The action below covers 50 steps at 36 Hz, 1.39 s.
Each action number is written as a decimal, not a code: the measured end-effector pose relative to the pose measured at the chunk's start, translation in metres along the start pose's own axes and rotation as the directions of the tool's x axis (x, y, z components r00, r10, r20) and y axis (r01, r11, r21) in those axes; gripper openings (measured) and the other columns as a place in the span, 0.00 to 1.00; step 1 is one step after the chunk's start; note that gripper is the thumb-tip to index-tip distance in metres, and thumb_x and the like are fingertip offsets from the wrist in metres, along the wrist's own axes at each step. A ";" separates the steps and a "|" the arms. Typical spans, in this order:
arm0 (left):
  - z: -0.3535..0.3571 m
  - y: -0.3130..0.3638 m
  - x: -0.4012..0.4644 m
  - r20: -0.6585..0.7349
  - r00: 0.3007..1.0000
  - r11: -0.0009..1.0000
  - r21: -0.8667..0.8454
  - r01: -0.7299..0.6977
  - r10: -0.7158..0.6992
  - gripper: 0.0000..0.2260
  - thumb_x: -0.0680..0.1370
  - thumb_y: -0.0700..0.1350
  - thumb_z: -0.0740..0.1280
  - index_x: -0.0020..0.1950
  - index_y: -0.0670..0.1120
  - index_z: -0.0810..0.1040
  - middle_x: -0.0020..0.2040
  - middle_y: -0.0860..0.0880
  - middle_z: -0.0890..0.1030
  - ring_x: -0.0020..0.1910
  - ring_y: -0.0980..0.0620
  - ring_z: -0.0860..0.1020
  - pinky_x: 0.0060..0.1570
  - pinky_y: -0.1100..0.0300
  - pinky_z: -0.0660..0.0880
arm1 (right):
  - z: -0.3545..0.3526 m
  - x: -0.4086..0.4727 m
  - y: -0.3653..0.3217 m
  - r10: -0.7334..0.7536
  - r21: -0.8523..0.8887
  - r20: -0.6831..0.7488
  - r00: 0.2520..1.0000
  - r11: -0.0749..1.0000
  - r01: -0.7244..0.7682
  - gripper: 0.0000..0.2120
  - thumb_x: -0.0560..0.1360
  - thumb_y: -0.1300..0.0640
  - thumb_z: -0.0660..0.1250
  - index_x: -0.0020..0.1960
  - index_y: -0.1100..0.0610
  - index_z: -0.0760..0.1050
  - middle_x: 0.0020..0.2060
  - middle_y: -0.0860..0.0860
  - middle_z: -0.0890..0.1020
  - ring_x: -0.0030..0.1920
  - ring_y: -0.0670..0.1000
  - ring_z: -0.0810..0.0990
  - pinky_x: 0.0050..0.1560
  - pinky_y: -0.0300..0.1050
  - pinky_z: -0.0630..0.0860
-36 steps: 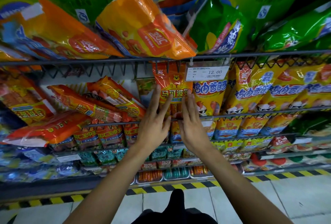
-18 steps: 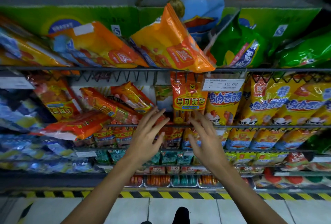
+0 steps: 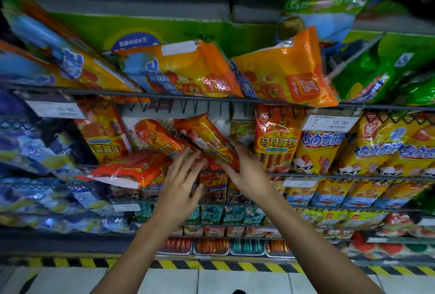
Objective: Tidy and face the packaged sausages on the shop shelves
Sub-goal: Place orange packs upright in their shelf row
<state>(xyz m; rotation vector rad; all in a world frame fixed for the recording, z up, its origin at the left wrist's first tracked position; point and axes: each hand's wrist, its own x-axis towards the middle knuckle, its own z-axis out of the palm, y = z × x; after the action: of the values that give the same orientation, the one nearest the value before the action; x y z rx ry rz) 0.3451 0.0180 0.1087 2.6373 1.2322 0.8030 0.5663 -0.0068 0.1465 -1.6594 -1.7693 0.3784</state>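
Shop shelves of dark wire [image 3: 211,99], crowded with glossy sausage packs, fill the view.

Both hands reach the slanted orange-red plastic sausage packs [image 3: 207,139] lying askew on the middle tier. Left hand [image 3: 181,176], fingers spread and straight, sits just under them; right hand [image 3: 247,169], its grip also spread, presses flat on the rightmost pack's lower edge. Best to square these 2 packs upright between the palms, labels forward, level with the upright orange pack [image 3: 275,138] just right of the right hand.

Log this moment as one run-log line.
left hand: open, at tilted orange plastic sausage packs | right hand: open, touching them | wire shelf: packs still askew
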 end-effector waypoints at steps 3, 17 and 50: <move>-0.005 -0.008 0.000 0.033 0.998 0.998 0.004 -0.059 0.059 0.25 0.83 0.47 0.66 0.80 0.49 0.66 0.83 0.51 0.58 0.84 0.47 0.49 0.79 0.39 0.58 | 0.012 0.009 0.004 0.076 -0.043 0.010 0.997 0.996 -0.076 0.33 0.81 0.45 0.68 0.81 0.49 0.59 0.71 0.53 0.75 0.65 0.56 0.78 0.56 0.54 0.81; -0.006 -0.023 -0.001 0.047 0.993 0.994 -0.009 -0.109 0.109 0.24 0.83 0.50 0.63 0.79 0.49 0.68 0.82 0.50 0.60 0.83 0.47 0.51 0.79 0.38 0.57 | 0.032 -0.022 -0.005 0.040 0.098 -0.407 0.912 0.995 0.000 0.24 0.78 0.62 0.73 0.72 0.57 0.72 0.63 0.53 0.81 0.62 0.47 0.78 0.63 0.35 0.76; -0.058 0.038 0.028 0.399 0.916 0.713 -0.652 0.257 0.035 0.23 0.74 0.51 0.77 0.68 0.57 0.79 0.66 0.62 0.80 0.66 0.63 0.76 0.63 0.64 0.72 | -0.111 -0.063 0.009 0.001 -0.203 0.361 0.933 0.976 0.078 0.26 0.74 0.39 0.72 0.71 0.35 0.73 0.65 0.39 0.81 0.62 0.44 0.80 0.59 0.50 0.80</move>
<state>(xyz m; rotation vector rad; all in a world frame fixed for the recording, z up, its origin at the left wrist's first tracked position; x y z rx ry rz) 0.3558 0.0072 0.1818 1.9372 0.7594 0.5332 0.6426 -0.0920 0.2051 -1.7865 -2.1750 0.5158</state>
